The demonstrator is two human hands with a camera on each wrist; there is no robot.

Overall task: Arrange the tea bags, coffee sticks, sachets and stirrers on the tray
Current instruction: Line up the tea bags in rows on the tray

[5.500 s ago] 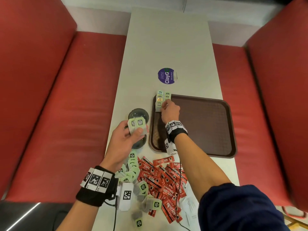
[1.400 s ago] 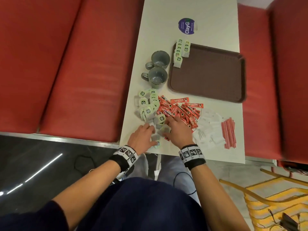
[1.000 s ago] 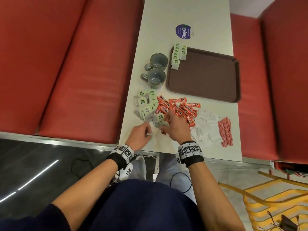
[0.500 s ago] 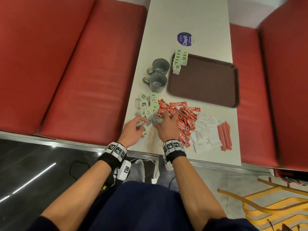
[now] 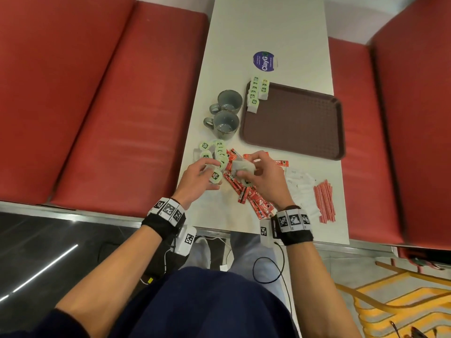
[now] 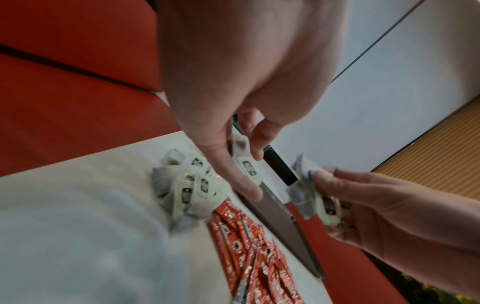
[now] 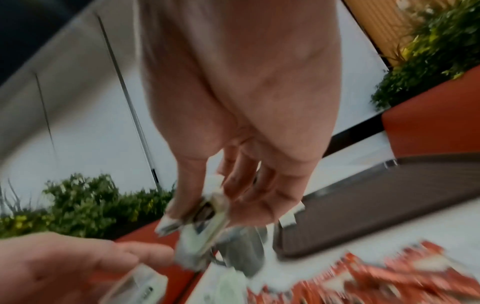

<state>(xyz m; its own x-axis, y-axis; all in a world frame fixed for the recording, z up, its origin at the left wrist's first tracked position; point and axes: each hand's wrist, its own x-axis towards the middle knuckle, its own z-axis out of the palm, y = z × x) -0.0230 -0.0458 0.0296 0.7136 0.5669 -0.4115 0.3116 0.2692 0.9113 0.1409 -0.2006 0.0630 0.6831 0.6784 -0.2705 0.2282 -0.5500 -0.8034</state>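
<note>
Right wrist blurred | both hands (image 5: pixel 264 178) pinch tea bags (image 5: pixel 242 167) (count unclear) | probably several

Long white table (image 5: pixel 266 28), red padded benches (image 5: pixel 102 93) either side, dark floor (image 5: pixel 48 252)

Motion blur smears the coffee sticks (image 7: pixel 376 275) and mug (image 7: pixel 244 253) in the right wrist view.

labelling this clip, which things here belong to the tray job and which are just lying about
Part of the job:
tray
tea bags
coffee sticks
white sachets
red stirrers

Just lying about:
two grey mugs
round ClayG sticker
</note>
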